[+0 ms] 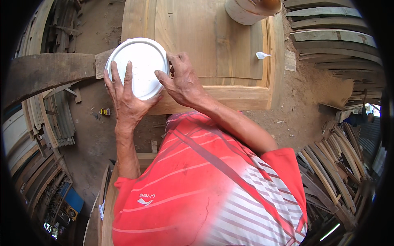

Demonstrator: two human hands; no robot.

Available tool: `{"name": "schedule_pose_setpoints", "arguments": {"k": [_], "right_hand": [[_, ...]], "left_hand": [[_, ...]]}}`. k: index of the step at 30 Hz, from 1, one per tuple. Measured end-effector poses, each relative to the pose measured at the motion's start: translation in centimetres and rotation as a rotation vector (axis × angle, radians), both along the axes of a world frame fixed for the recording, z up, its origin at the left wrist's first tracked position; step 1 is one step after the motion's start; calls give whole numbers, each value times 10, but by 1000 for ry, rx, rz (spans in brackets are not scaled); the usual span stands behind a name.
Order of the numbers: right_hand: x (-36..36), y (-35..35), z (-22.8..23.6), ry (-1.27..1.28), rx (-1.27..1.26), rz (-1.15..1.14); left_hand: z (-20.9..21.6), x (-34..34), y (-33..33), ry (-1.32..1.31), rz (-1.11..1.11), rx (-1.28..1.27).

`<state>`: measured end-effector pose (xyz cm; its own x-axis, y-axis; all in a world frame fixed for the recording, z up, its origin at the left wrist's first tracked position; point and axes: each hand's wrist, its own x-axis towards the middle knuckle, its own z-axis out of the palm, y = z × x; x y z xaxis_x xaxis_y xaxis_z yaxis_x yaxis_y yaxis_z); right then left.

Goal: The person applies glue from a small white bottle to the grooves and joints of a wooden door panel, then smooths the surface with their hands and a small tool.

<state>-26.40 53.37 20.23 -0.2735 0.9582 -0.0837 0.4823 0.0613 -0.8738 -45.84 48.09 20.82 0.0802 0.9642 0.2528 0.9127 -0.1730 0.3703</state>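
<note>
You clamp both hands on the white round lid [138, 67] at the wooden door panel's [213, 49] near left corner, left hand [125, 96] spread beneath for support, right hand [180, 80] pinching its rim.

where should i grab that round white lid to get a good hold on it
Grip the round white lid by its raised rim, from two opposite sides. It is flat, wide and smooth, so the face offers no purchase. The left hand already cups the lower-left edge, and the right hand pinches the right rim.

Two hands [127, 98], one white lid [137, 65], one wooden door panel [213, 49], one bucket [246, 10].
</note>
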Motion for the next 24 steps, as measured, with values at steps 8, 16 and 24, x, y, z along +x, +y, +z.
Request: {"name": "schedule_pose_setpoints", "arguments": {"k": [8,16,24], "right_hand": [[2,5,11,182,-291,-142],[55,10,-12,103,-396,-122],[163,13,-74,-14,-448,-322]], "left_hand": [[-6,-4,-1,-36,27,-18],[-17,-16,-3,-318,174,192],[-44,-36,-2,-1196,601,-12]]}}
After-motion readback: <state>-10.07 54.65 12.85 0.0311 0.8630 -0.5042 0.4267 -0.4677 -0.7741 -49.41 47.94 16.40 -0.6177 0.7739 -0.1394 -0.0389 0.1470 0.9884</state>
